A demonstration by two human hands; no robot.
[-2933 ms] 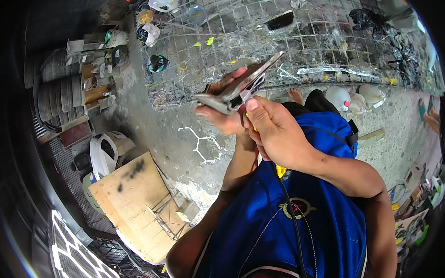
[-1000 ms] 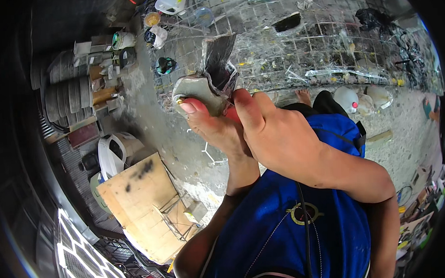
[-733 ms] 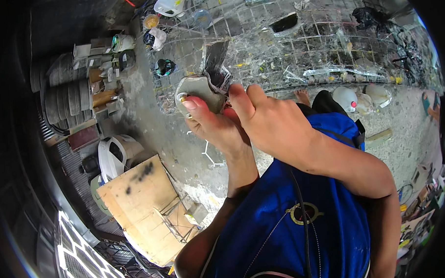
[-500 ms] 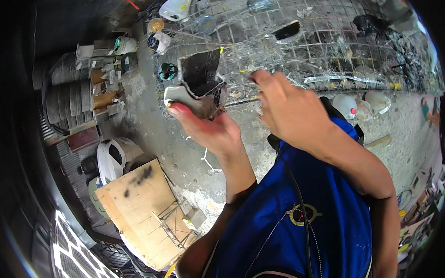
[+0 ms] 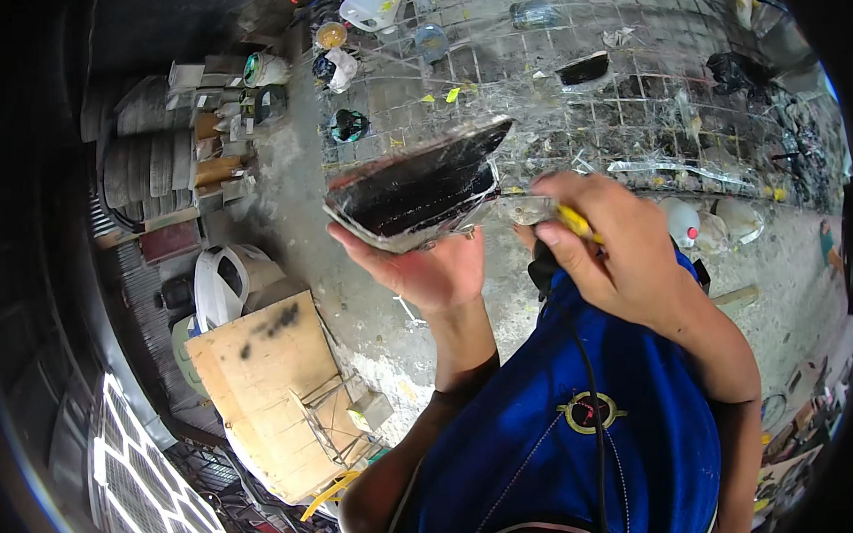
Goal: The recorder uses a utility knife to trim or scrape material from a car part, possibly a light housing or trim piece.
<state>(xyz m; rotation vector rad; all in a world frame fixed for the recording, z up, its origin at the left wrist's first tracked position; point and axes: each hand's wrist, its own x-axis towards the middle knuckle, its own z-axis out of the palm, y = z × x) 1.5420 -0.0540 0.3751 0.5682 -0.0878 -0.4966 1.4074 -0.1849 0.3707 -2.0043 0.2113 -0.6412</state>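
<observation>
My left hand (image 5: pixel 426 266) is raised with the palm up and holds a flat, dirty metal part (image 5: pixel 414 184) with a black inner face, tilted toward me. My right hand (image 5: pixel 614 251) is to the right of it, closed on a yellow-handled tool (image 5: pixel 575 222) whose metal tip touches the part's right lower edge. My blue shirt (image 5: pixel 564 431) fills the lower middle, and a thin black cord runs down its front.
A wire mesh panel (image 5: pixel 627 90) with scraps and bottles lies on the concrete floor beyond the hands. Stacked tyres (image 5: pixel 132 164) and cans stand at the left. A wooden board (image 5: pixel 271 394) and a white plastic container (image 5: pixel 225 283) sit at the lower left.
My left hand has turned the metal part so its black face shows wide. My right hand drew off to the right and now brings the yellow-handled tool to the part's edge.
</observation>
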